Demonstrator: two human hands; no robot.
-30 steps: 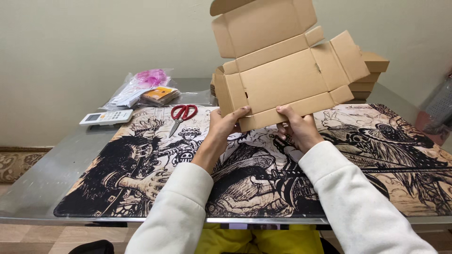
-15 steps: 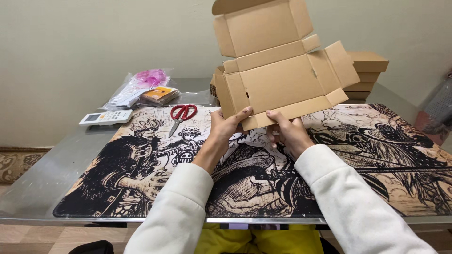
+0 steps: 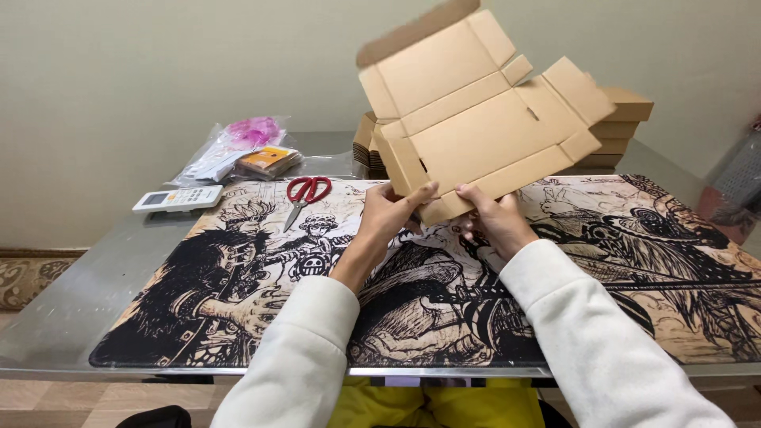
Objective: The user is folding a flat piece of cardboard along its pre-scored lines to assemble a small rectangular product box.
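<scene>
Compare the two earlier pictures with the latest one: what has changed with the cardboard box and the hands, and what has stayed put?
The flat cardboard box has tilted further, its right side rising. The left hand and right hand keep hold of its lower edge; the right hand slid slightly left. Scissors, remote and stacked boxes stayed put.

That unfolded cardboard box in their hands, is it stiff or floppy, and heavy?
The cardboard box probably feels light: the left hand and right hand hold it up by its lower edge alone. It looks fairly stiff, staying flat, though its creased flaps would likely swing.
</scene>
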